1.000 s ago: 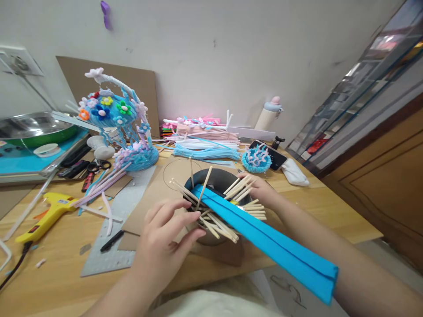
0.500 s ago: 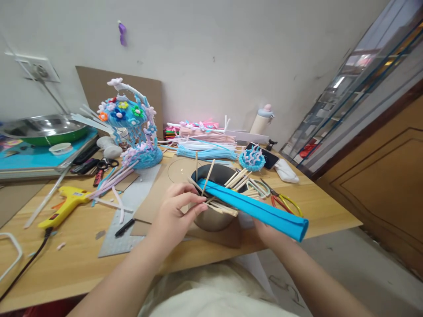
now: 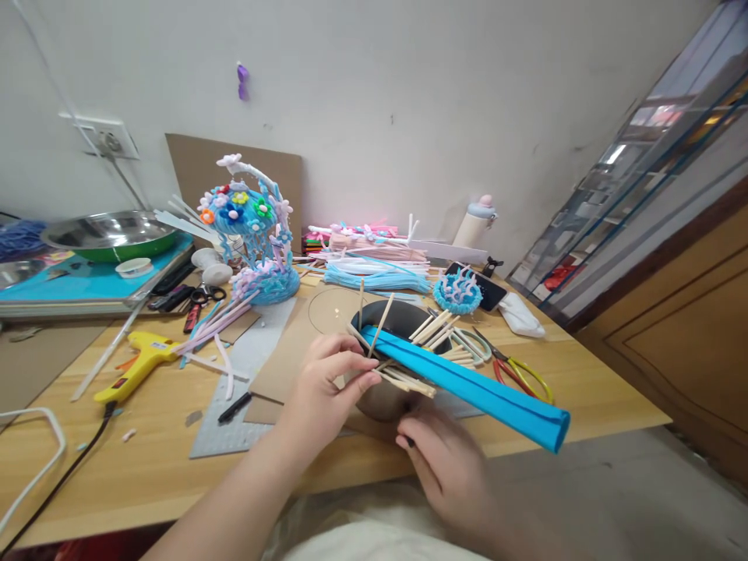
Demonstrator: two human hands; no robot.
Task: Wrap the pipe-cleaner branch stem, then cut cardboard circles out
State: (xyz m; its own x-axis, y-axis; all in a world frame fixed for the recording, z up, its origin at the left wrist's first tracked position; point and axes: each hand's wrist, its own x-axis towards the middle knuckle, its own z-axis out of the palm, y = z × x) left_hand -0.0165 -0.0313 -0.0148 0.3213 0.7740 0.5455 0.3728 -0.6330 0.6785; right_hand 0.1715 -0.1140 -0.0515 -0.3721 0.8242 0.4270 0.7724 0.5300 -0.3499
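Note:
A dark-lined metal pot stands near the table's front edge. Thin wooden sticks lie fanned across its rim, and a few rise steeply at its left side. My left hand is at the left rim, thumb and forefinger pinched on a wooden stick. Across the pot slants a rolled blue sheet, its far end inside and its near end sticking out to the right. My right hand, slightly blurred, is closed just below the pot's front; a small black tip shows between its fingers, the rest hidden.
A yellow glue gun, a black pen and cardboard lie to the left. Behind stand a pipe-cleaner jellyfish lamp and bundled pipe cleaners. Scissors and a blue pipe-cleaner piece are at right.
My right hand has come from behind the blue roll, at right, to the pot's front, and its fingers are closed. My left hand keeps its pinch at the rim. The view has shifted slightly.

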